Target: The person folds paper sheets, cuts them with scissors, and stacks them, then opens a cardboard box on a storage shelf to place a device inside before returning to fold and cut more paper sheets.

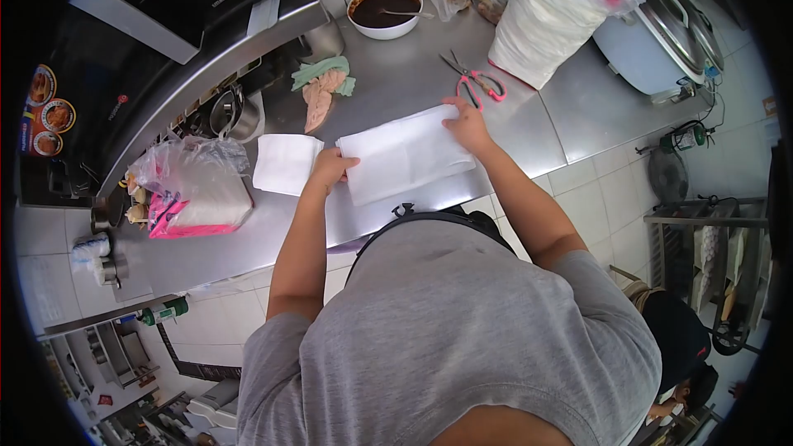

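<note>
A wide white paper napkin point(405, 153), apparently in layers, stretches between my two hands over the front of the steel counter. My left hand point(330, 169) grips its left edge, thumb on top and the other fingers partly hidden. At the upper right corner, my right hand point(468, 125) is closed on the same napkin. Just left of my left hand lies a folded white napkin stack point(287, 163). Pink-handled scissors point(475, 81) rest beyond my right hand, blades slightly apart.
A tall plastic pack of napkins point(545, 21) stands at back right, and an opened pack point(202, 190) lies at left. Behind are crumpled cloths point(322, 87) and a bowl of dark sauce point(386, 12) with a spoon. Another person point(677, 347) is at lower right.
</note>
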Available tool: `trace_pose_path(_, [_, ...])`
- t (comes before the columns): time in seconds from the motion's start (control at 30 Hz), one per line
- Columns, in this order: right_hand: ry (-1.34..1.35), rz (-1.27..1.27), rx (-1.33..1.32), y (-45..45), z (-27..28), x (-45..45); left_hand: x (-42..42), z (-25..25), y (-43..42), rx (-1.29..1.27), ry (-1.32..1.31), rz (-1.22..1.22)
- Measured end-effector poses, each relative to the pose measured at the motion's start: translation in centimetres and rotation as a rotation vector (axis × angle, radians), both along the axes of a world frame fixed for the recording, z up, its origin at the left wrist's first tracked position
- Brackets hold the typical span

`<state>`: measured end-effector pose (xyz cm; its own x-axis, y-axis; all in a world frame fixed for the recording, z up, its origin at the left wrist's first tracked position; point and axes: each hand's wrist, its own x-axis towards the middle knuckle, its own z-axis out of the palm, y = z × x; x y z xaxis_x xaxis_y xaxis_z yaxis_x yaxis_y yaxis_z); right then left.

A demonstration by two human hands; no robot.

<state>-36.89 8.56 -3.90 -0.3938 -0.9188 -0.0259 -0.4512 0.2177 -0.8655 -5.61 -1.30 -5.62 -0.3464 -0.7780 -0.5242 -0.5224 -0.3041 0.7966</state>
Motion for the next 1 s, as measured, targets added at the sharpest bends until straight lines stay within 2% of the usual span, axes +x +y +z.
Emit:
trace_pose_path(0.23, [0.080, -0.042, -0.121, -1.2, -2.6, 0.2, -0.3, 1.9, 1.5, -0.062, -0.035, 0.057])
trace_pose_path(0.37, [0.103, -0.020, -0.056, -1.5, -2.5, 0.3, -0.2, 1.9, 2.0, -0.118, -0.035, 0.087])
trace_pose_path(0.43, [0.112, 0.009, 0.000, -1.4, -1.8, 0.3, -0.5, 2.8, 2.1, -0.133, -0.143, 0.032])
trace_pose_path(0.47, [0.270, 0.016, -0.016, -1.1, -0.2, 0.8, -0.5, 3.3, 2.1, -0.139, -0.197, 0.006])
trace_pose_path(0.53, [0.588, 0.030, -0.056, -0.6, 2.4, 2.0, 0.0, 2.9, 2.5, -0.570, -0.363, 0.046])
trace_pose_path(0.57, [0.619, 0.136, -0.131, -0.4, 2.4, 2.7, 0.4, 2.8, 2.9, -0.784, -0.447, 0.064])
trace_pose_path(0.63, [0.671, 0.341, -0.275, 0.4, 1.7, 4.5, 1.9, 3.9, 3.3, -0.901, -0.649, 0.138])
trace_pose_path(0.67, [0.673, 0.447, -0.255, 1.1, 1.2, 5.7, 2.8, 4.5, 3.6, -0.958, -0.750, 0.169])
trace_pose_path(0.73, [0.682, 0.660, -0.225, 2.1, 0.2, 7.6, 5.7, 2.2, 2.8, -0.799, -0.752, 0.151])
trace_pose_path(0.77, [0.689, 0.684, -0.207, 2.7, -0.6, 8.0, 6.5, 2.2, 2.6, -0.723, -0.753, 0.146])
trace_pose_path(0.9, [0.694, 0.764, -0.143, 3.2, -2.0, 8.2, 10.8, -1.2, 1.1, -0.857, -0.608, 0.056])
trace_pose_path(1.0, [0.697, 0.770, -0.131, 2.8, -2.0, 8.1, 11.7, -1.0, 1.1, -0.763, -0.408, 0.248])
